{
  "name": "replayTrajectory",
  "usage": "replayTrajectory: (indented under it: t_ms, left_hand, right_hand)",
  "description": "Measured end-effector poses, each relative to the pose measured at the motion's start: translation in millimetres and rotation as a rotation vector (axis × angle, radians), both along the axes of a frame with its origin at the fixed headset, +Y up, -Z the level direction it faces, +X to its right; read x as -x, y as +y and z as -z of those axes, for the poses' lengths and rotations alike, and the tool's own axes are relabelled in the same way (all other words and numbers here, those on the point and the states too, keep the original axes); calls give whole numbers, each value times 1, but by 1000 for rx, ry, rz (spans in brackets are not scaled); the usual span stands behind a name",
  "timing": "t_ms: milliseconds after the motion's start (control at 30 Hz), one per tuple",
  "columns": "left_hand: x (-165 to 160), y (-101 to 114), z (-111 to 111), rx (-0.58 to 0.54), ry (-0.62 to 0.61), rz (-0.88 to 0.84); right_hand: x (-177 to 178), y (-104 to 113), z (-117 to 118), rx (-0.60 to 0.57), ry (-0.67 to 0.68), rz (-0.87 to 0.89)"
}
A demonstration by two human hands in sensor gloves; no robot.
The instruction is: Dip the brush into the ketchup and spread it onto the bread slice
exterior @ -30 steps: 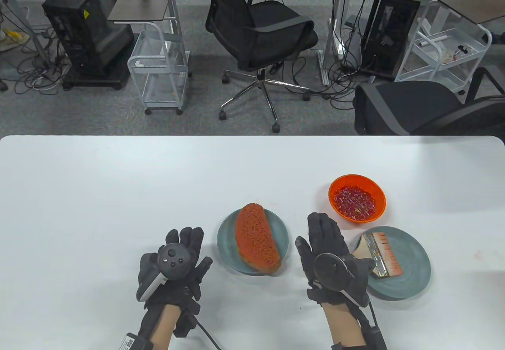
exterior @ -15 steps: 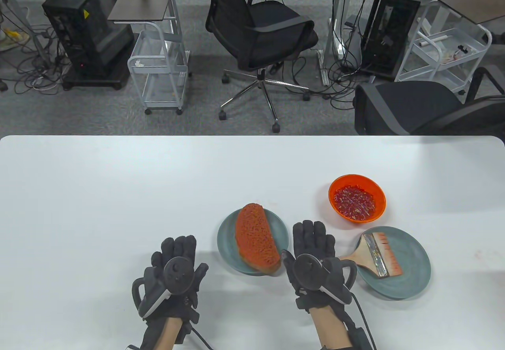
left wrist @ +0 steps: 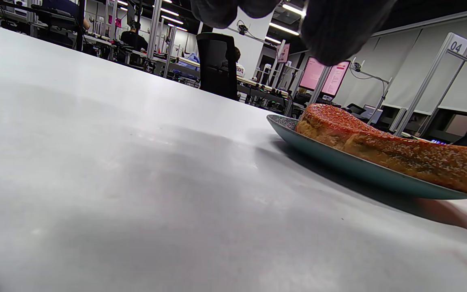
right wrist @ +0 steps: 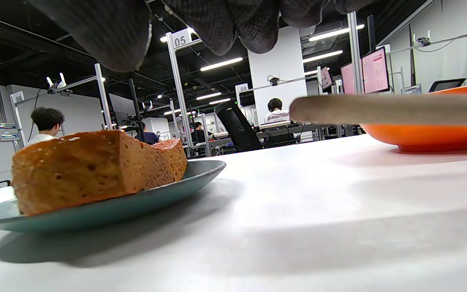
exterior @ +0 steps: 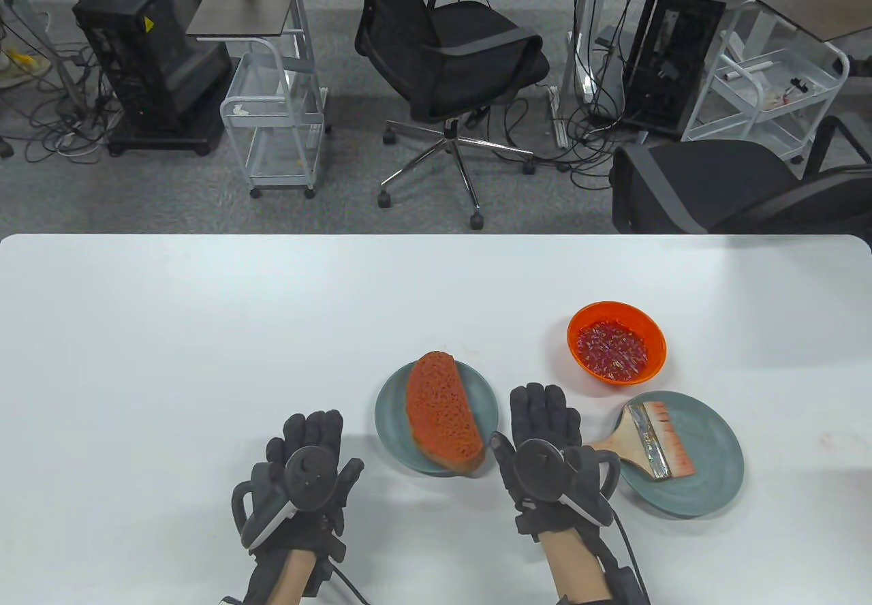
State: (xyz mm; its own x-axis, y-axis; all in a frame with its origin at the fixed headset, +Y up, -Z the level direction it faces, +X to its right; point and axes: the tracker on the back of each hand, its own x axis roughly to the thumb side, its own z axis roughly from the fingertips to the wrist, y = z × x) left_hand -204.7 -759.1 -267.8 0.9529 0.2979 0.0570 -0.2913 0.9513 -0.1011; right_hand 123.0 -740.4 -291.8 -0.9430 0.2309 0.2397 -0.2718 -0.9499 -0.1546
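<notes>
A bread slice (exterior: 443, 420) coated red lies on a teal plate (exterior: 485, 387); it also shows in the left wrist view (left wrist: 383, 148) and the right wrist view (right wrist: 95, 170). A wooden brush (exterior: 647, 441) with reddened bristles lies on a second teal plate (exterior: 715, 482); its handle (right wrist: 387, 108) crosses the right wrist view. An orange bowl of ketchup (exterior: 616, 341) stands behind it. My left hand (exterior: 303, 462) rests flat on the table left of the bread, fingers spread, holding nothing. My right hand (exterior: 545, 441) rests flat between the two plates, empty, just left of the brush handle.
The white table (exterior: 204, 332) stretches wide to the left and back. Office chairs (exterior: 449, 53) and carts stand on the floor beyond the far edge. The orange bowl rim (right wrist: 440, 138) shows at the right of the right wrist view.
My right hand has drawn back and left, off the brush handle, and settled between the plates. My left hand has shifted slightly back toward me. The brush lies still on its plate.
</notes>
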Motion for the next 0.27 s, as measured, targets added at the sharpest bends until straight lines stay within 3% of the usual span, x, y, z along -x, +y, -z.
replayTrajectory:
  t_ms: [267]
  left_hand:
    - [-1, 0, -1, 7, -9, -5]
  right_hand:
    - [3, -3, 0, 18, 5, -2]
